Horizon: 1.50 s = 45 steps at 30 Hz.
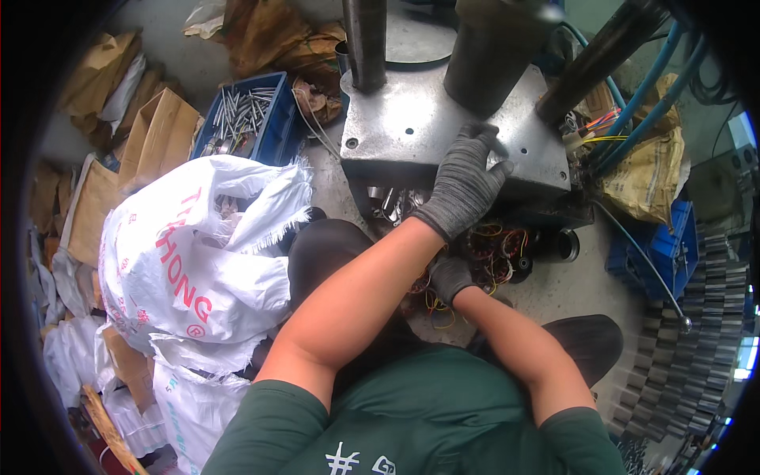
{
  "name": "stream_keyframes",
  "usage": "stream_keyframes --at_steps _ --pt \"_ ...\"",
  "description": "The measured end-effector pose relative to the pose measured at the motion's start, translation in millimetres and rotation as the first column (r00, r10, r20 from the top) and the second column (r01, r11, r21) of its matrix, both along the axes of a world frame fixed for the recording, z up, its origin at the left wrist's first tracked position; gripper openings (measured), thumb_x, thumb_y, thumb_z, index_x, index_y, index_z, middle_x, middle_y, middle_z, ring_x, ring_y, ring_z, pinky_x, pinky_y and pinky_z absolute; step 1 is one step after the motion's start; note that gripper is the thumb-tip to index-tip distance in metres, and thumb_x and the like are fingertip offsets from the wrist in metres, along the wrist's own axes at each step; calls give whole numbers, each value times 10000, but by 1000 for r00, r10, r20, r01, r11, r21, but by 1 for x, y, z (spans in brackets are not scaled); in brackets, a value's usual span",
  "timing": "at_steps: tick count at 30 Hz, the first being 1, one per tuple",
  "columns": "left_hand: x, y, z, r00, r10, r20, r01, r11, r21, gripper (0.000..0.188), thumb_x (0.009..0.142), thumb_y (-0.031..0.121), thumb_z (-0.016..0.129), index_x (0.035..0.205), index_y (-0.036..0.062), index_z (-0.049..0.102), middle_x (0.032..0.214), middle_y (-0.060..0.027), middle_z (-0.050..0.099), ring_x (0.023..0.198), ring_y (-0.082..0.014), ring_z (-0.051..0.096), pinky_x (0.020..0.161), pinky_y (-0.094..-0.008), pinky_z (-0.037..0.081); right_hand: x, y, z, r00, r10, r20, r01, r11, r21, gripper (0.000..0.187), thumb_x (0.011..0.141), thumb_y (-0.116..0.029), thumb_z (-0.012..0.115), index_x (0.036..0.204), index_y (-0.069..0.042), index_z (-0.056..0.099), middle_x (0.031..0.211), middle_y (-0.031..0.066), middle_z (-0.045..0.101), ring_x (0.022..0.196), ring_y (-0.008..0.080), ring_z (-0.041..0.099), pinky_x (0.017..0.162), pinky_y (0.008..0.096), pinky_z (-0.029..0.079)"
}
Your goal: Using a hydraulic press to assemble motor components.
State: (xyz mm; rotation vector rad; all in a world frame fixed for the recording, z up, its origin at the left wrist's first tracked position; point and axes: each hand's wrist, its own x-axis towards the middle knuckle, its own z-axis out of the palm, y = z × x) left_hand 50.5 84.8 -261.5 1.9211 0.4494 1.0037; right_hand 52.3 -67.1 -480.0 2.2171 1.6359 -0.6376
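Observation:
My left hand (pixel 465 186), in a grey knit glove, reaches over the metal plate (pixel 412 119) of a press. Its fingers are apart, close to the foot of the thick dark steel cylinder (pixel 483 71) that stands above the plate. I make out nothing held in it. Lower down, my right hand (pixel 451 279), gloved in the same grey, is beside several wire-wound stators (pixel 484 241) with red, yellow and white leads under the plate's front edge. That hand's fingers are mostly hidden, so what it touches is unclear.
Steel columns (pixel 366 47) flank the cylinder. At left stand a blue bin (pixel 269 119) of metal shafts and white woven sacks (pixel 158 253). To the right are a ball-ended lever (pixel 661 285), a blue crate (pixel 673 253), blue hoses (pixel 653 75) and stacked metal pieces (pixel 673 364).

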Motion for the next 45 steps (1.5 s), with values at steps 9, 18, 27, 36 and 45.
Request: stream_keyframes --at_steps 9,18,27,36,45 --pt "0 -4 2 1000 9 30 -5 991 -136 362 940 136 790 1257 6 675 1254 -160 688 1116 -271 682 987 -410 569 14 -10 30 996 71 -46 -64 990 127 726 942 -156 689 1607 12 452 1433 276 617 1268 419 678 1030 522 578" --pt "-14 -14 1 988 -44 149 97 925 -367 429 971 101 742 1372 29 606 1236 -80 682 1098 -150 640 964 -329 562 142 -66 208 641 -269 -719 597 763 247 635 800 -128 805 1397 28 657 1236 189 740 1139 275 731 1015 385 592" --pt "-15 -54 -12 871 -402 283 482 809 -337 686 941 -114 662 1572 61 459 1422 -106 637 1314 -209 636 1189 -389 490 132 -68 251 -41 272 -962 963 267 35 638 879 -30 766 1477 -61 546 1362 113 667 1251 266 685 1046 425 614" --pt "-20 -69 -2 846 -283 452 512 668 -540 556 1003 -14 750 1517 50 549 1407 -93 649 1310 -178 627 1139 -364 532 111 -62 264 338 235 -911 881 262 394 687 886 -68 837 1494 -74 515 1411 101 642 1295 248 649 1113 416 553" --pt "-20 -59 3 818 -374 437 547 741 -390 516 990 -118 637 1480 40 602 1437 -111 616 1296 -186 644 1135 -346 533 117 -63 265 -238 349 -907 934 339 -115 660 1032 -392 714 1575 -75 513 1455 163 675 1329 297 670 1124 461 567"
